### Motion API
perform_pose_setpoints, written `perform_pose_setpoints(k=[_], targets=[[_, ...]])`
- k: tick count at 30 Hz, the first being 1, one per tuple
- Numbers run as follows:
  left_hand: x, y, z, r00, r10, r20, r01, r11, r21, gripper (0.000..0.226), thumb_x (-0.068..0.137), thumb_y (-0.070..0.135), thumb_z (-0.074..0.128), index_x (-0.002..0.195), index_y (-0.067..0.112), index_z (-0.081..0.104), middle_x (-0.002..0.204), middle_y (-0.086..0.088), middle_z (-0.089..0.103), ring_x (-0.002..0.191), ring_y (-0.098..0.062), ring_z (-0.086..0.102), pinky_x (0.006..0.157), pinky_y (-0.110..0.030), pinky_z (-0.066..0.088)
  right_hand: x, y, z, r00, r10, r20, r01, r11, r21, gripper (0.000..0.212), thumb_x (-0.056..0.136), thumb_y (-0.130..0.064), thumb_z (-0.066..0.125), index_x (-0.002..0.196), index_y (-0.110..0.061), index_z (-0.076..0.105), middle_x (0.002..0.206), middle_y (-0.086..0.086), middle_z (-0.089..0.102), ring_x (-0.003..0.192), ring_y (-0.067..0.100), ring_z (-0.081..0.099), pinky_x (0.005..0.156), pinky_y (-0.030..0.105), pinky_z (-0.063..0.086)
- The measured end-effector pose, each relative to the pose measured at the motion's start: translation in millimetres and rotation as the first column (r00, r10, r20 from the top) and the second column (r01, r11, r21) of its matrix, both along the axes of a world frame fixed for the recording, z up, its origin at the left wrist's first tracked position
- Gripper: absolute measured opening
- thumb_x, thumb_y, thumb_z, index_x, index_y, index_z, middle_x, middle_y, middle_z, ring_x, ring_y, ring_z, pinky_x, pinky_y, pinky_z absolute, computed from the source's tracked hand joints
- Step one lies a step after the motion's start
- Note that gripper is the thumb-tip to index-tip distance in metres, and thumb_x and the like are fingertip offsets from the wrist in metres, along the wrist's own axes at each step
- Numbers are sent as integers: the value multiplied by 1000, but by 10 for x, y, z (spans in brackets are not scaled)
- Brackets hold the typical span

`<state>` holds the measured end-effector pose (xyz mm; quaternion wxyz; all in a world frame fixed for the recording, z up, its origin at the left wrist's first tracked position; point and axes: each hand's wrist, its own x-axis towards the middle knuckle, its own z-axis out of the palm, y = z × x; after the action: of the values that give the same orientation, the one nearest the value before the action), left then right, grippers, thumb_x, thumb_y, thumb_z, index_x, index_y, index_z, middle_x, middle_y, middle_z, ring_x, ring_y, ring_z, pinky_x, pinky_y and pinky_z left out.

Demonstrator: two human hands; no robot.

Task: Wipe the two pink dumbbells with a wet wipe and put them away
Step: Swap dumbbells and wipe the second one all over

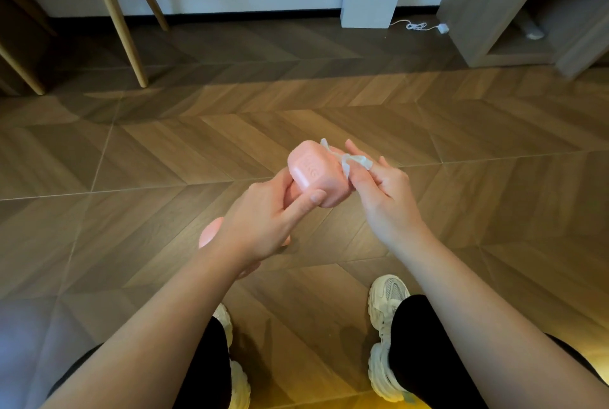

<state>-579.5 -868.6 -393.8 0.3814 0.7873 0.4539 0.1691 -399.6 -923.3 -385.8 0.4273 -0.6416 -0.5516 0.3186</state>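
Observation:
My left hand (263, 220) grips a pink dumbbell (316, 174) by its handle, with one blocky end tilted up toward me and embossed lettering on its face. My right hand (379, 184) holds a white wet wipe (349, 159) pressed against the far side of that end. Below my left wrist a second pink dumbbell (211, 232) lies on the floor, mostly hidden by my hand and forearm.
Wooden herringbone floor (164, 151) all around. Chair legs (122, 19) stand at the far left, a white box (369, 1) with a cable against the wall, and a wooden shelf unit (527, 6) at the far right. My white shoes (389, 303) are below.

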Motion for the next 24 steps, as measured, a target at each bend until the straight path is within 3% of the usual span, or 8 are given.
perform_pose_setpoints(k=[3,6,8,12,15,17,20,24], targets=[[-16,53,-15,992,100,73,-96,994,-49,51,72,85,27,80,39,47,66,12,59,60,-6,55,61,-32,40,1,-152,-18,998,32,45,-33,999,31,42,98,-24,35,130,-29,62,137,-18,57,140,-7,34,124,39,4],[-13,54,-17,998,59,-27,-59,998,-5,59,71,87,25,90,37,50,74,11,62,70,-8,58,67,-37,46,-88,-212,-7,996,62,57,-69,989,132,40,101,-18,39,133,-32,58,141,-19,54,141,-4,35,123,35,7],[27,9,14,992,-20,-127,26,999,42,69,73,91,29,101,32,53,75,10,63,72,-12,59,67,-36,48,-90,-136,-10,1000,13,-28,-12,999,46,38,99,-28,41,131,-31,61,138,-20,56,137,-5,39,120,33,18],[73,-22,69,930,-108,-350,187,962,198,86,63,90,19,116,30,51,84,10,64,77,-17,58,59,-32,36,30,-21,30,973,3,-229,-57,972,-227,33,96,-47,54,118,-27,69,122,-9,69,115,4,61,93,21,44],[25,-12,76,891,-143,-431,287,913,290,69,69,89,26,103,32,45,87,15,61,75,-12,54,54,-25,31,108,-64,-44,947,72,-313,-190,912,-363,47,73,-58,70,101,-20,67,107,-7,70,108,10,65,100,38,50],[-21,5,99,881,-176,-439,330,893,305,57,73,87,32,100,38,39,90,17,59,76,-9,51,54,-24,29,93,-79,-60,926,69,-370,-211,910,-358,58,66,-50,78,87,0,57,97,0,61,100,14,62,101,47,50],[-56,12,131,894,-145,-424,302,895,330,63,71,87,29,100,33,45,93,15,61,81,-10,58,57,-29,35,-14,-100,-16,867,-75,-493,-128,921,-367,62,65,-43,81,105,2,67,107,8,71,103,21,68,100,45,52],[-60,1,126,949,-10,-317,185,829,527,78,73,87,35,105,21,61,92,8,61,85,-19,59,68,-32,39,-166,-128,19,730,-333,-597,-12,867,-498,38,85,-32,74,111,-5,64,102,14,72,85,22,68,87,39,54]])
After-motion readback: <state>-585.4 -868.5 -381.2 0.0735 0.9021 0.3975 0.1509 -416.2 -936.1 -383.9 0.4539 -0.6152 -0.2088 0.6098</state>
